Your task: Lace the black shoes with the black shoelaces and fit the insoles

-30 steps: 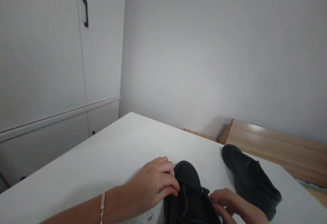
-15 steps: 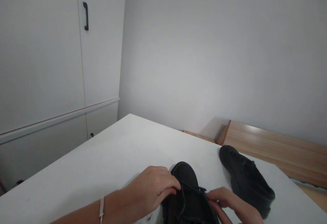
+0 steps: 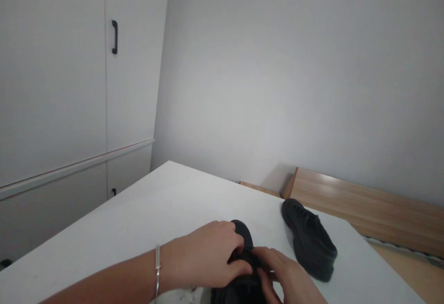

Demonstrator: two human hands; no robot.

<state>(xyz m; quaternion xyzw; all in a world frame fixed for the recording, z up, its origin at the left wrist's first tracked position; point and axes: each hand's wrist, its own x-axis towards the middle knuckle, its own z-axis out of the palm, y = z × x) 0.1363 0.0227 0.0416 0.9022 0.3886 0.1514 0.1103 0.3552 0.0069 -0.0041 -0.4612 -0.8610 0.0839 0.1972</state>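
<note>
A black lace-up shoe (image 3: 243, 233) lies at the lower middle of the table, its toe pointing away from me. My left hand (image 3: 211, 254) reaches over it from the left, thumb and fingers closed on its upper near the laces. From the right, my right hand (image 3: 282, 271) has its fingers and thumb closed at the same part of the upper. Both hands cover much of the shoe, and whether a lace is between the fingers cannot be made out. A second black shoe (image 3: 308, 241) with laces stands to the right, apart from both hands.
The white table (image 3: 180, 197) carries both shoes. Behind its right edge is a wood-grain board (image 3: 347, 200) against the grey wall (image 3: 277, 72). White cupboards (image 3: 69, 86) with dark handles stand at the left.
Both hands have come closer together over the middle of the near shoe, covering more of it. The view has shifted slightly, so the far shoe appears further left.
</note>
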